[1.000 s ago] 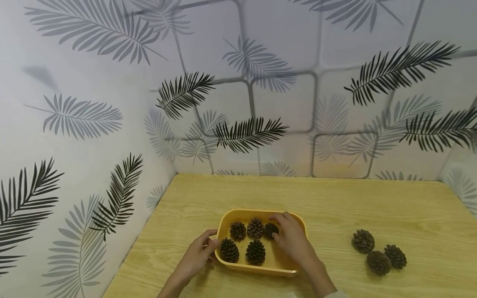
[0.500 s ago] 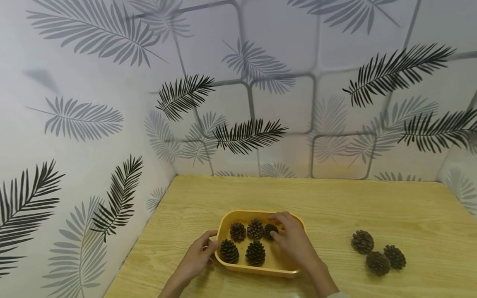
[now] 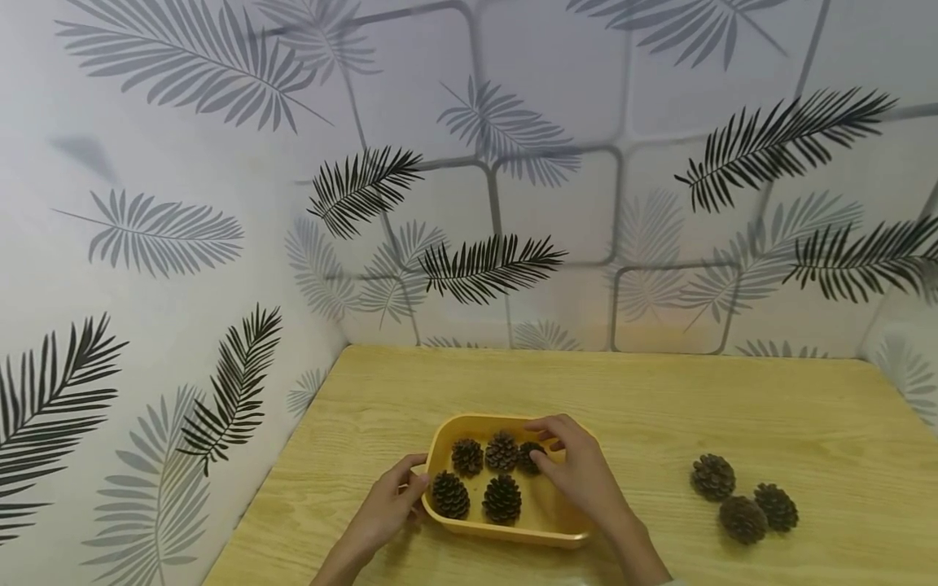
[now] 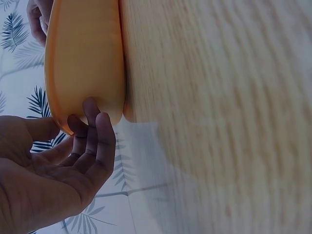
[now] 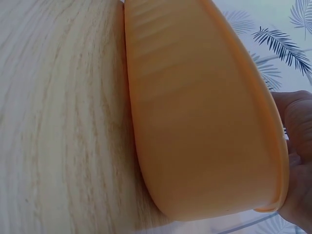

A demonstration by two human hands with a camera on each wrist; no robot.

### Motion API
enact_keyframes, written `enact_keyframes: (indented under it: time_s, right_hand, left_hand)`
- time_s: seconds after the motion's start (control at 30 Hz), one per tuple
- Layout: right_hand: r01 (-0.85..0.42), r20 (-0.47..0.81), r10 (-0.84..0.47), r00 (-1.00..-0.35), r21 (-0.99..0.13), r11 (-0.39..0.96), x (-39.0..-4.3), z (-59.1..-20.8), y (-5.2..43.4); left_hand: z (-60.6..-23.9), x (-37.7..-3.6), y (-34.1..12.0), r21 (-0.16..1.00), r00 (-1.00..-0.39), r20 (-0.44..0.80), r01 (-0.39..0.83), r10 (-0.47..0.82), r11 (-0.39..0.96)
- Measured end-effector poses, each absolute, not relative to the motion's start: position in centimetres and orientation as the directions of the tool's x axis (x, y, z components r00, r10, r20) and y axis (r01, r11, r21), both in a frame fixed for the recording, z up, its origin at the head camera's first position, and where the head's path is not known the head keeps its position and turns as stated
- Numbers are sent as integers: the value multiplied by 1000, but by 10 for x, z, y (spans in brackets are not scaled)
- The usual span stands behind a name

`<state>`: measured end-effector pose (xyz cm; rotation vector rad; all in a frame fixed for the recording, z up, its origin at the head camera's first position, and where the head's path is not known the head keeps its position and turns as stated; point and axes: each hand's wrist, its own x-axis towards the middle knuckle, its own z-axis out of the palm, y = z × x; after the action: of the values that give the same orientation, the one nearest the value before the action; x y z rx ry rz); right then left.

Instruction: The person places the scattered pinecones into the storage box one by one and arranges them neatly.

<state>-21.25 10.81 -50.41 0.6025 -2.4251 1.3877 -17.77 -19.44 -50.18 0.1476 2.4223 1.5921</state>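
Observation:
In the head view a yellow plastic tray (image 3: 513,535) sits on the wooden table with several pine cones inside. My left hand (image 3: 386,500) grips the tray's left end, thumb at the rim and fingers curled below it, which the left wrist view shows too. Over the right part of the tray, my right hand (image 3: 579,476) has its thumb on a dark pine cone (image 3: 526,458) in the back row, fingers bent around its far side. Two other back-row pine cones are to its left, and two larger ones, including one (image 3: 501,498), lie in front.
Three loose pine cones (image 3: 743,519) lie grouped on the table (image 3: 645,391) to the right of the tray. A leaf-patterned wall (image 3: 557,203) rises behind the table and along its left side.
My right thumb has shifted slightly left and up over the back-row pine cone. The left hand keeps its grip on the tray, and the pine cones stay in nearly the same places.

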Motion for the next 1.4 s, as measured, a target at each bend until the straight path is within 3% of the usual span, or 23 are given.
enact_keyframes:
  time_s: [0.67,1.4]
  right_hand:
    - [-433,326,-294,-898,-765,476,-199,-488,121]
    - [-412,350,-219,-911,-751,516,-177,-478,147]
  left_hand:
    - [-503,-176,-192,924,-969,-145,-61,199,377]
    - [-503,-177,-192,928,-968,-143,-59,207,368]
